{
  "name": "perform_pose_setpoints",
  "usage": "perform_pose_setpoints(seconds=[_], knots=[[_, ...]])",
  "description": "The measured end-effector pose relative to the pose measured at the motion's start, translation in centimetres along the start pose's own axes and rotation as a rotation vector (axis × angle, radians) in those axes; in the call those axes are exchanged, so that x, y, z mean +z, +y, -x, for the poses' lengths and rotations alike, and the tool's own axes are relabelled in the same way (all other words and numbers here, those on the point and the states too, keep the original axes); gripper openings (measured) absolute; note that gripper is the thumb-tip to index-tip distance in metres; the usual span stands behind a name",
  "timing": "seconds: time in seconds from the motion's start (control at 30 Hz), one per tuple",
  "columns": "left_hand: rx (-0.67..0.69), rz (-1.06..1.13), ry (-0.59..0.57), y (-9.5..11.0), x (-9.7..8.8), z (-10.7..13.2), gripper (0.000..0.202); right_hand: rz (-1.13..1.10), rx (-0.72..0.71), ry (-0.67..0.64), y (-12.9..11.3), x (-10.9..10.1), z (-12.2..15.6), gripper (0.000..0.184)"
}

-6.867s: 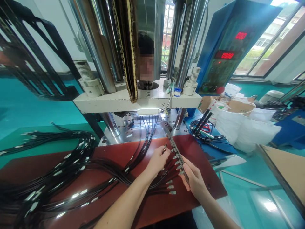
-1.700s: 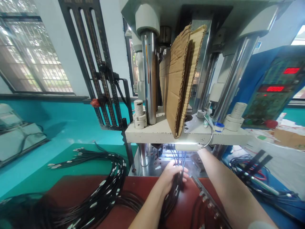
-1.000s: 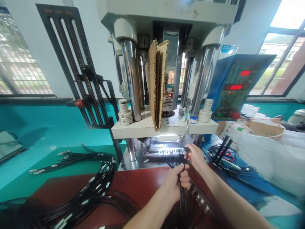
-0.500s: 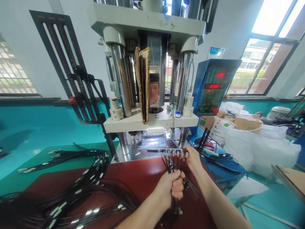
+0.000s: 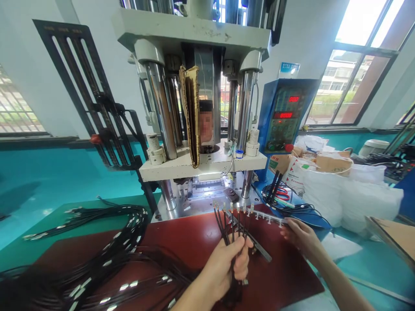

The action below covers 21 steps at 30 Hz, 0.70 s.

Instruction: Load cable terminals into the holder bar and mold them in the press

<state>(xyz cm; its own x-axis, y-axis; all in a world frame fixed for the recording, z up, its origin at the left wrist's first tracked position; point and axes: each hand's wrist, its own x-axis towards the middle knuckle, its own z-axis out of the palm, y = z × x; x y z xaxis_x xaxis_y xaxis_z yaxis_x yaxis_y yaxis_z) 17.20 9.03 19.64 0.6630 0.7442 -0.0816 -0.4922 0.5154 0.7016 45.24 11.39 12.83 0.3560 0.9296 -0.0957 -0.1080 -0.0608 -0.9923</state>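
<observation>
My left hand (image 5: 225,263) is closed around a bundle of black cables (image 5: 238,231) above the red-brown tabletop (image 5: 191,237). Their free ends fan upward from the fist, each tipped with a small light-coloured connector. Out to the right, my right hand (image 5: 301,236) pinches the end of a thin, pale, see-through strip (image 5: 267,217) with small T-shaped prongs along it. The strip's far end reaches close to the rightmost connectors; whether it touches them I cannot tell. Behind and below the cables, a narrow metal bar (image 5: 259,247) lies slantwise on the tabletop.
A press (image 5: 201,170) with steel columns stands ahead, its lit lower bed behind the table edge. Bundled black cables (image 5: 110,255) cover the left side. A blue control box (image 5: 288,116) is at right, above a blue surface with red-handled scissors (image 5: 281,193) and white sacks beyond.
My right hand has moved right and slightly down, carrying the strip away from above the cable ends. The connectors now show plainly. My left hand keeps its grip in nearly the same place.
</observation>
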Motion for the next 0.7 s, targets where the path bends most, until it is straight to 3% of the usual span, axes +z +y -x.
perform_pose_setpoints(seconds=[0.07, 0.13, 0.23, 0.3, 0.33, 0.4, 0.47, 0.53, 0.6, 0.7], knots=[[0.055, -0.014, 0.014, 0.6, -0.1, -0.2, 0.019, 0.281, -0.080, -0.104, 0.3, -1.7, -0.1, 0.036], [0.197, -0.046, 0.065, 2.1, -0.3, -0.1, 0.019, 0.628, -0.237, -0.169, 0.6, -3.0, -0.4, 0.028], [0.542, -0.090, 0.189, 5.9, -0.9, 0.6, 0.016, 1.111, -0.516, -0.077, 0.6, -2.6, -0.2, 0.023], [0.737, -0.108, 0.245, 8.9, -1.6, 1.4, 0.014, 1.301, -0.701, 0.015, 0.1, -0.1, 1.0, 0.027], [0.816, -0.119, 0.273, 10.4, -2.0, 1.8, 0.014, 1.327, -0.791, -0.021, -0.3, 1.7, 2.0, 0.032], [0.966, -0.144, 0.349, 13.1, -2.7, 2.5, 0.013, 1.277, -0.942, -0.319, -1.0, 6.2, 4.3, 0.041], [1.105, -0.177, 0.440, 15.4, -3.4, 3.0, 0.014, 1.251, -1.004, -0.639, -1.3, 10.8, 6.5, 0.059], [1.208, -0.211, 0.526, 17.6, -4.3, 3.2, 0.016, 1.247, -1.048, -0.820, -1.1, 14.7, 7.9, 0.074], [1.276, -0.246, 0.611, 19.9, -5.5, 3.5, 0.018, 1.270, -1.074, -0.817, -0.5, 17.4, 8.2, 0.064], [1.382, -0.302, 0.773, 23.8, -8.2, 4.5, 0.018, 1.296, -1.099, -0.660, 0.7, 19.5, 7.2, 0.044]])
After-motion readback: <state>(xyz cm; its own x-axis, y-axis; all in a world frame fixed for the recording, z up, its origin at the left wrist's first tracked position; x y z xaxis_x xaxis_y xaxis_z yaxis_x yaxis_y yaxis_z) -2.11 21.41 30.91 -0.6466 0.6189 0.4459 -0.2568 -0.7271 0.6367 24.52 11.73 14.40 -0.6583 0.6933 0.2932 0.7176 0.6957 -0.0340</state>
